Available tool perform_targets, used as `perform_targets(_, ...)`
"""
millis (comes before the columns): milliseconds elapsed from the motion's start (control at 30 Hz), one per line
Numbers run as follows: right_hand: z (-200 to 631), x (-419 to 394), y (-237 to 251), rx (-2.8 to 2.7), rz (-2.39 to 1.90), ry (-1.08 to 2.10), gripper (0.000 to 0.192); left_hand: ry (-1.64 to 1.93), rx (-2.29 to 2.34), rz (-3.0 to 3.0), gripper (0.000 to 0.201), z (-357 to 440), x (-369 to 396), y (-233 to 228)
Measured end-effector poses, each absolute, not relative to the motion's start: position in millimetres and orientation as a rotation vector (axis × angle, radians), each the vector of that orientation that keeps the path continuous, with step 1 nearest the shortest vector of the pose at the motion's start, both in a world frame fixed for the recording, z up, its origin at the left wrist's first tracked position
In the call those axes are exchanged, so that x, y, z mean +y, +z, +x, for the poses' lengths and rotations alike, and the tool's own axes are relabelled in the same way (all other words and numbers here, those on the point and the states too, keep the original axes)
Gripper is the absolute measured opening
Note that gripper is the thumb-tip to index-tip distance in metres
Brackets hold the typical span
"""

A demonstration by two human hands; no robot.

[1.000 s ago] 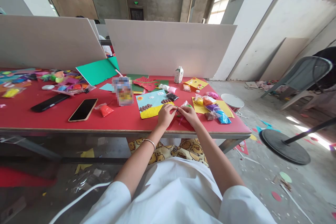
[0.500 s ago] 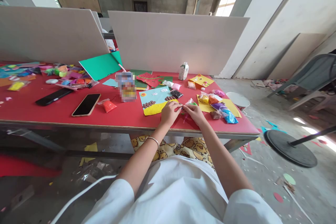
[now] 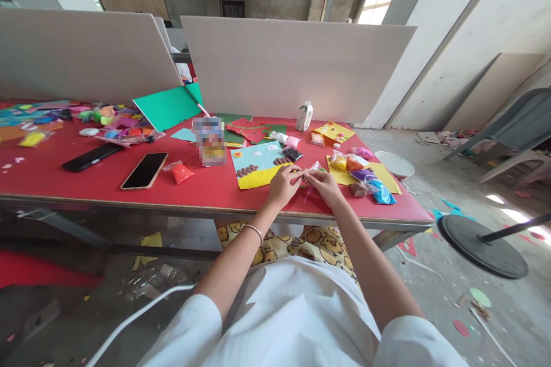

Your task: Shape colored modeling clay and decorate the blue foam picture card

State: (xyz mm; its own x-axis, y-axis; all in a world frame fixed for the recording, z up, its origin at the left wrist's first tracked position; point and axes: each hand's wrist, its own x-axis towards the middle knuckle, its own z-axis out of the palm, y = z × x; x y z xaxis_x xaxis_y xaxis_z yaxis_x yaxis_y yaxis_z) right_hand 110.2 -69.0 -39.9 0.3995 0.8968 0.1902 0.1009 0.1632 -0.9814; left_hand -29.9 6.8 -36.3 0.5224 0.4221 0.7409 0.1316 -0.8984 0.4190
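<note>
Over the front of the red table (image 3: 206, 192), my left hand (image 3: 284, 184) and my right hand (image 3: 323, 186) meet with fingers pinched together. Whatever lies between the fingertips is too small to make out. Just left of my left hand lies a light blue and yellow picture (image 3: 258, 165) with a sun, clouds and brown ridged pieces on it. Close to my right hand, on yellow paper (image 3: 390, 183), are several bags of coloured clay, among them a blue bag (image 3: 382, 192) and a purple bag (image 3: 362, 175). A black bag (image 3: 293, 153) rests above the picture.
A smartphone (image 3: 144, 171), a black case (image 3: 92, 157) and a red clay bag (image 3: 179, 172) lie to the left. At the back stand a small drink carton (image 3: 305, 116) and a large pale board (image 3: 293, 69). A green sheet (image 3: 169, 108) leans behind the blurred pack (image 3: 210, 142).
My hands stay together, with the fingers shifted slightly and the right hand turned a little. The whole view has moved slightly, so things appear a bit further right.
</note>
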Motion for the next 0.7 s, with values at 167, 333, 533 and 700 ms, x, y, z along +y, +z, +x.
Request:
perform_targets(167,109.4,-69.3,-37.7,-1.047,-1.252,0.741,0.044,1.324,0.467,2.418,0.027,-29.4,7.5,-37.0)
perform_targets(333,109.0,-70.2,-36.4,-1.112,-1.317,0.715,0.045,1.366,0.498,2.378,0.021,-29.9,7.4,-35.9)
perform_targets(533,106.1,-69.5,-35.9,-1.012,-1.346,0.702,0.046,1.423,0.551,2.356,0.013,-29.1,8.3,-36.4)
perform_targets(700,107.2,-70.3,-37.0,-1.006,-1.372,0.687,0.045,1.419,0.626,2.415,0.013,-29.0,5.1,-37.4)
